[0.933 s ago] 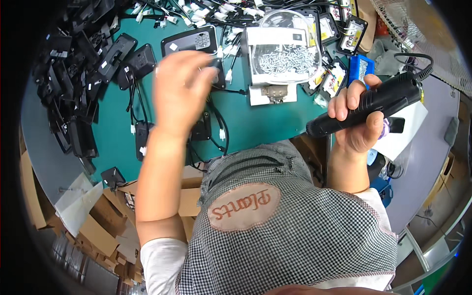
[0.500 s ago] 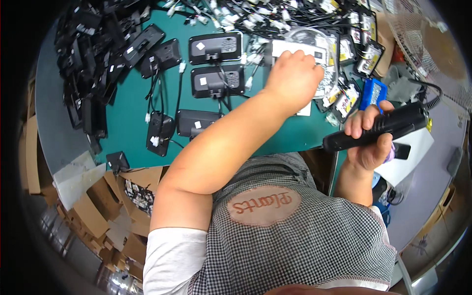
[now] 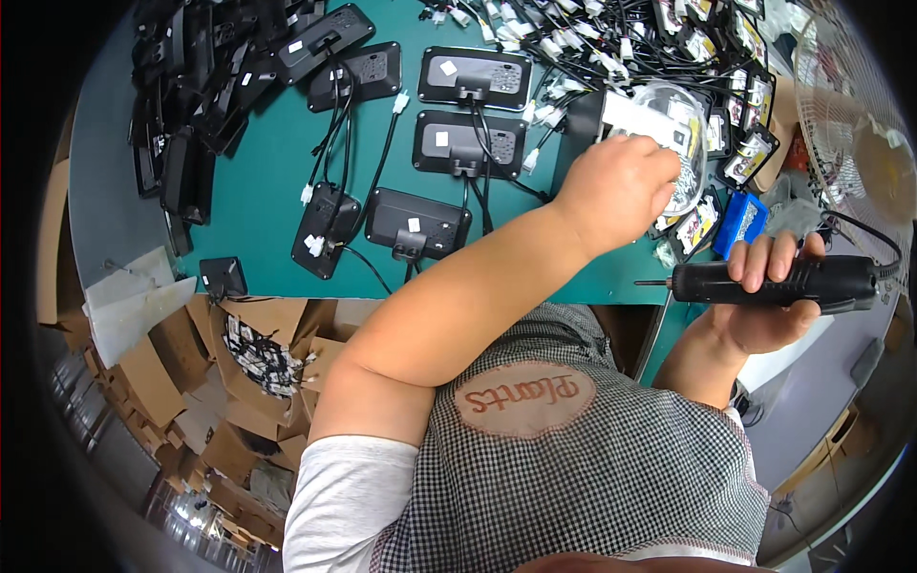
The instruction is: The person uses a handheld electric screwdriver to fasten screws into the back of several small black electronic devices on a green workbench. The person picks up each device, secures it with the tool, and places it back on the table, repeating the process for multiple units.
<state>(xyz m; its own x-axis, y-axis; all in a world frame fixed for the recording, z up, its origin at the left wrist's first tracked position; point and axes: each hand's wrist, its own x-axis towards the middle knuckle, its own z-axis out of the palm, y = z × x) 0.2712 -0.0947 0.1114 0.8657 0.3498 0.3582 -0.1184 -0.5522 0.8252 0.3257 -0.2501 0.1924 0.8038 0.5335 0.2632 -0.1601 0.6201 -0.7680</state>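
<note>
My left hand (image 3: 623,191) is over a white-topped box (image 3: 638,116) with a dark side, beside a round clear plastic container (image 3: 695,153). Its fingers are curled together, hiding whatever is in them. My right hand (image 3: 772,291) grips a black electric screwdriver (image 3: 802,285) by its body, held level off the table's right front. The thin bit points left, and a cord leaves the back end. Left of my left hand, black flat rectangular units (image 3: 468,143) lie back up on the green mat (image 3: 258,210), with cables and white connectors.
Black housings (image 3: 186,143) are heaped at the left. Cables with white plugs (image 3: 573,43) pile up along the back. A blue box (image 3: 740,222) lies near the screwdriver. A fan guard (image 3: 855,124) stands at the right. Cardboard boxes (image 3: 153,387) fill the lower left floor.
The screwdriver has turned more level, so its bit now shows pointing left. My left hand stays beside the white-topped box, fingers curled. The whole view has shifted slightly.
</note>
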